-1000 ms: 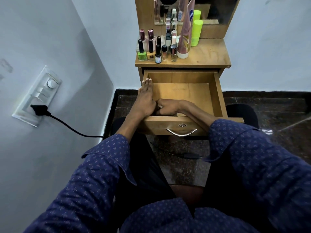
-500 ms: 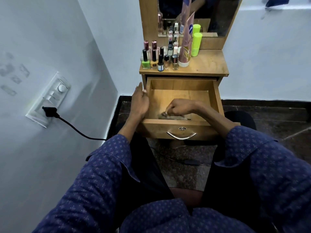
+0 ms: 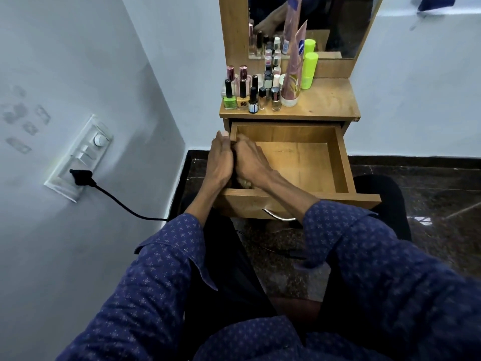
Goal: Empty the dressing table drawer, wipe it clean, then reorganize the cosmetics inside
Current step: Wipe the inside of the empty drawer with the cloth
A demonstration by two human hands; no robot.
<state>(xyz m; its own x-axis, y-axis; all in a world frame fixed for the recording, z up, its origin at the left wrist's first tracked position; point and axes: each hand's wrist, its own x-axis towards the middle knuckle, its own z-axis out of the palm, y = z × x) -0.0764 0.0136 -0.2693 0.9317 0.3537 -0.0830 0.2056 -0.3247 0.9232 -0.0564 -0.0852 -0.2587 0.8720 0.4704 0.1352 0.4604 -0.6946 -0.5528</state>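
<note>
Left hand [image 3: 220, 161] flat with straight fingers against the left wall of the open wooden drawer [image 3: 343, 162], right hand [image 3: 250, 162] inside its left corner, apparently curled on a barely visible cloth, small cosmetic bottles [image 3: 251, 93] clustered on the wooden counter [image 3: 328, 102] above.

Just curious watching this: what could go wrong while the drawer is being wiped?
The drawer is pulled far out, so pressing with the right hand might tip or jam it. Shaking could topple the crowded bottles on top. The left hand lies on the drawer's side rim and could get pinched.

Cosmetics [image 3: 263, 92] on dressing table [image 3: 328, 105]
</note>
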